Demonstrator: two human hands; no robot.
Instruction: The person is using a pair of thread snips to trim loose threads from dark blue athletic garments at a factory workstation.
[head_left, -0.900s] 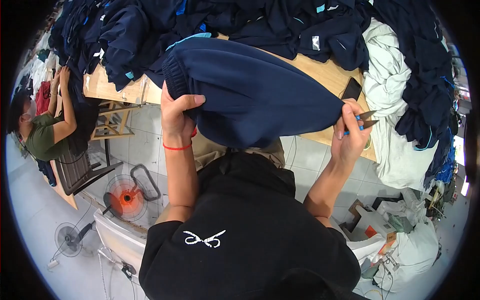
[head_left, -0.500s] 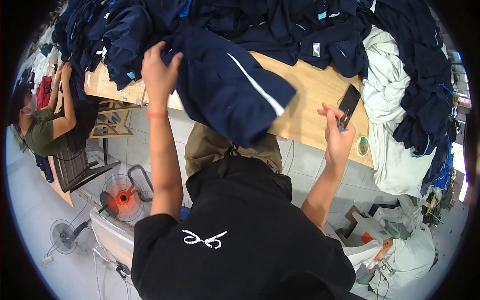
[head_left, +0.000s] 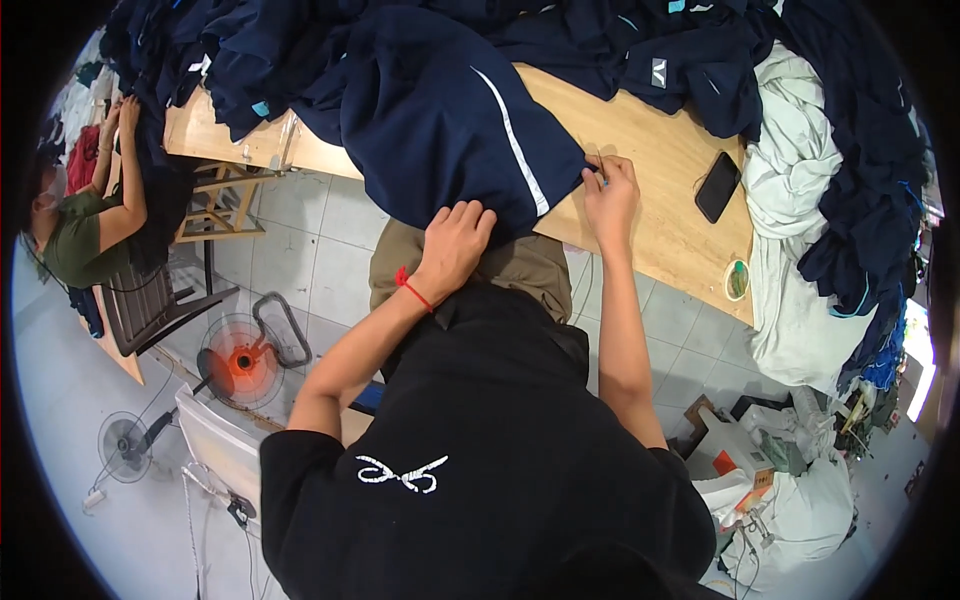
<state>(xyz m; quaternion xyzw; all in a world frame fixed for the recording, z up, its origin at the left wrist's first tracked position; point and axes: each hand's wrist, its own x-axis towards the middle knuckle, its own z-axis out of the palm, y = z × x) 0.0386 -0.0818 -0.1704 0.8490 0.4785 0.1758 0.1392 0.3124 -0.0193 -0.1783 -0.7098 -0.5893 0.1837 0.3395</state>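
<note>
**Hands pinning a navy garment at the bench edge**

Garment work is occupying the single head view. A navy garment with a white stripe (head_left: 450, 130) is lying across the near left part of a wooden table (head_left: 650, 160), its lower hem hanging over the table's near edge toward the person's lap. The left hand (head_left: 455, 245) is pressing down on that overhanging hem, fingers spread and curled into the cloth, probably to keep the fabric from sliding off. A red cord is circling the wrist. The right hand (head_left: 608, 195) is resting at the garment's right edge, just where cloth meets bare wood; its fingers are drawn together on something small with a hint of blue, but what that is cannot be told, nor whether it is pinching the fabric itself.

A dark phone (head_left: 717, 187) is lying on the bare wood to the right, well apart from both hands, and a small round green-rimmed dish (head_left: 737, 279) is sitting near the table's near right corner, seemingly kept out of the cloth's way. Heaps of navy clothing (head_left: 620, 40) are crowding the far side of the table, with a pale bundle of cloth (head_left: 800, 160) draping down at the right end. On the floor at left an orange fan (head_left: 238, 362) is standing, and another person in a green top (head_left: 85, 235) is sitting at the neighbouring bench, handling dark cloth.
</note>
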